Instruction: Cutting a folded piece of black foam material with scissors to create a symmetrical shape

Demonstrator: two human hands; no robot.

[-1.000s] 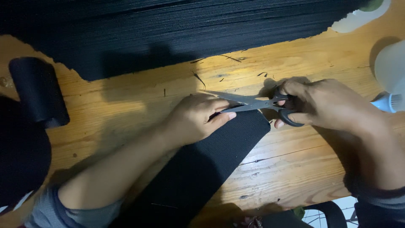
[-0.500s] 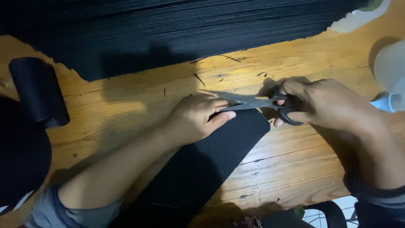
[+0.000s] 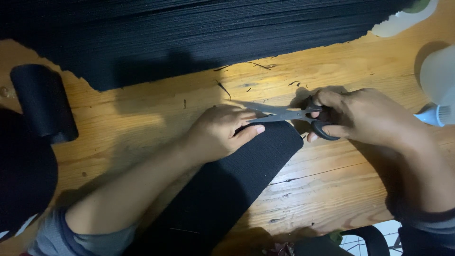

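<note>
Scissors (image 3: 284,114) cut the black fabric strip's (image 3: 227,189) end on my wooden table (image 3: 332,189); my right hand (image 3: 360,116) grips their handles, left hand (image 3: 222,132) pinches the strip beside the blades.

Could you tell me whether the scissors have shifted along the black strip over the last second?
No. The scissors sit at the same spot against the wood knots of the table, held by the right hand.

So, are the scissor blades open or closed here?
Slightly open. The scissors in the right hand show two blades parting into a narrow V toward the left hand, along the black strip's end.
</note>
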